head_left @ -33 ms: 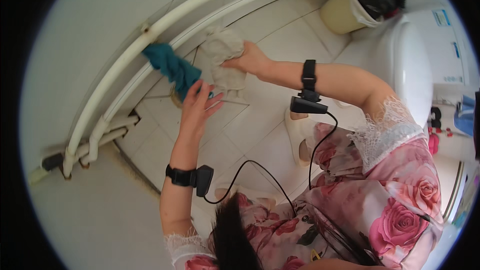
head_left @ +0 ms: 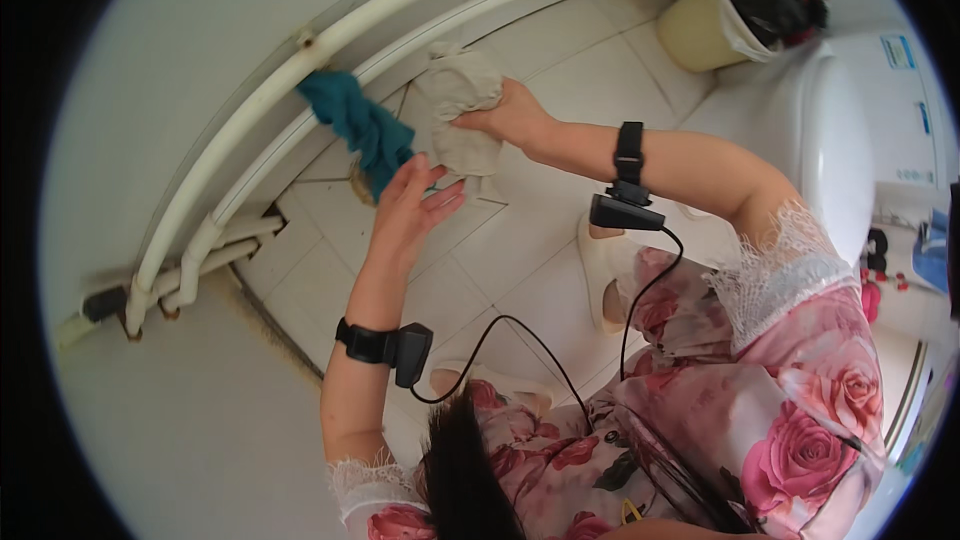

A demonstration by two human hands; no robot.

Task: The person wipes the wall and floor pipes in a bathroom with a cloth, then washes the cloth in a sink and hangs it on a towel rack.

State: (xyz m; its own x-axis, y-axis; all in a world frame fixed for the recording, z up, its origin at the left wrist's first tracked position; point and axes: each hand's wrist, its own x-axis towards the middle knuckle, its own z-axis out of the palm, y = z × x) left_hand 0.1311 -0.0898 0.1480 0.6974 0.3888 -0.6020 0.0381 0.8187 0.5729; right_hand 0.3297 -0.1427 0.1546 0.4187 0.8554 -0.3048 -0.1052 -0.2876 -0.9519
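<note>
As right hand (head_left: 515,121) grips beige cloth (head_left: 466,148), most fingers hidden, teal cloth (head_left: 362,128) crumpled

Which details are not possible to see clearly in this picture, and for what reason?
Head view: most fingertips of the right hand, hidden behind the beige cloth.
Head view: whether the left hand touches the teal cloth; its fingers overlap the cloth's near end.
Head view: inside of the bin, covered by the black bag.
Head view: what the blue item is, cut off near the picture's edge.
</note>
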